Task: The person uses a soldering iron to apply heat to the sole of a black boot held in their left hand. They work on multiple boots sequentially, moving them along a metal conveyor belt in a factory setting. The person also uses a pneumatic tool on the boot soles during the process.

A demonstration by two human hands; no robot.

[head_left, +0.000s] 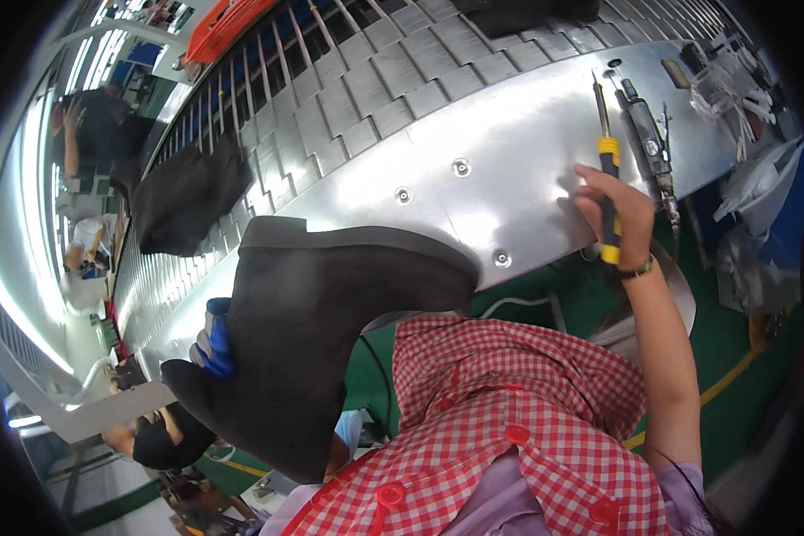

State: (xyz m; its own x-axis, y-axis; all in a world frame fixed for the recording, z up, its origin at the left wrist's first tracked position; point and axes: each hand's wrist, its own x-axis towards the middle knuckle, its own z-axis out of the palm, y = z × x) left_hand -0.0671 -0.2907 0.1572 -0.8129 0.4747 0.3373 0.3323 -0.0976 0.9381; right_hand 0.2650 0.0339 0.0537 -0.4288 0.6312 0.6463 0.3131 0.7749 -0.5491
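Observation:
A black ankle boot point(281, 344), sole up and toe pointing right, fills the space before my apron. At the boot's left edge, my left hand point(214, 339) in a blue and grey glove grips it; most of the hand is hidden behind the upper. My bare right hand point(621, 210) is closed around the yellow and black handle of a slim screwdriver-like tool point(608, 156). Its thin metal shaft points away over the metal bench. To the right of it lies a metal air tool point(648, 138) with a hose fitting.
Beyond the metal bench point(447, 214) runs a slatted conveyor point(366, 89). It carries another black boot point(188, 201) at left and a dark item point(527, 13) at the far side. An orange crate point(228, 27) stands behind. Plastic bags point(759, 196) hang at right. Co-workers point(98, 129) are at left.

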